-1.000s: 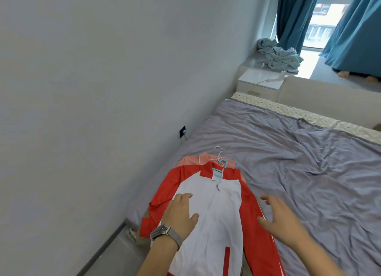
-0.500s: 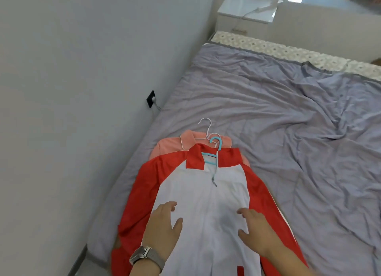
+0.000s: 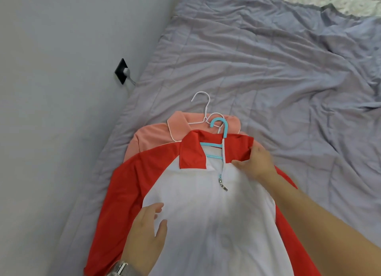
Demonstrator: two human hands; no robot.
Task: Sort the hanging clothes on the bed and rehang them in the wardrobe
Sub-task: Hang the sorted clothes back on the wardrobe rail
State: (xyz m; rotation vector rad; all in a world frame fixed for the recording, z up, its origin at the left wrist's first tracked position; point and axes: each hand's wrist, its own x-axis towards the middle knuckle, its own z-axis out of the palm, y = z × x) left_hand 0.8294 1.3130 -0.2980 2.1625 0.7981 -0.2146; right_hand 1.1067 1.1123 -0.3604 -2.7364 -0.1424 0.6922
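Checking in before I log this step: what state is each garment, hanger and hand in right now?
Red and white jacket: flat on the bed, topmost, zip partly open.
Blue hanger: inside the jacket, hook out past the collar.
Pink shirt: flat beneath the jacket.
White hanger: in the pink shirt, hook lying on the bedspread.
Left hand: flat on the jacket front.
Right hand: pinching the collar.
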